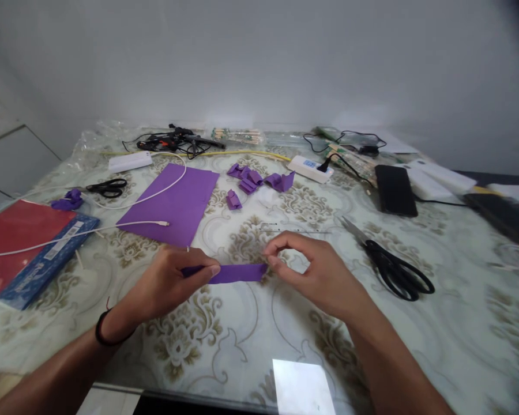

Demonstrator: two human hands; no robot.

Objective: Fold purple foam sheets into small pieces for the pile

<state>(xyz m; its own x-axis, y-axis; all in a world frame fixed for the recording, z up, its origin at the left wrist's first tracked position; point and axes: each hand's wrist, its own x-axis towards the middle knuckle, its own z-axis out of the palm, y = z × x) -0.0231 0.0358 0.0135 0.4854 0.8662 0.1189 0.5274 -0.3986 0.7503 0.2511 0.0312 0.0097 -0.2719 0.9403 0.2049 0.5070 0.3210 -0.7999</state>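
A narrow purple paper strip lies flat on the patterned table between both hands. My left hand is closed, pinching the strip's left end. The strip's right end is pinched between thumb and fingertips of my right hand. A large purple sheet lies just beyond the left hand, with a white cable across it. Several small folded purple pieces sit further back.
Black scissors lie right of my right hand; a second pair is at back left. A red and blue paper pack sits at left. A white power strip, a black phone and tangled cables line the back.
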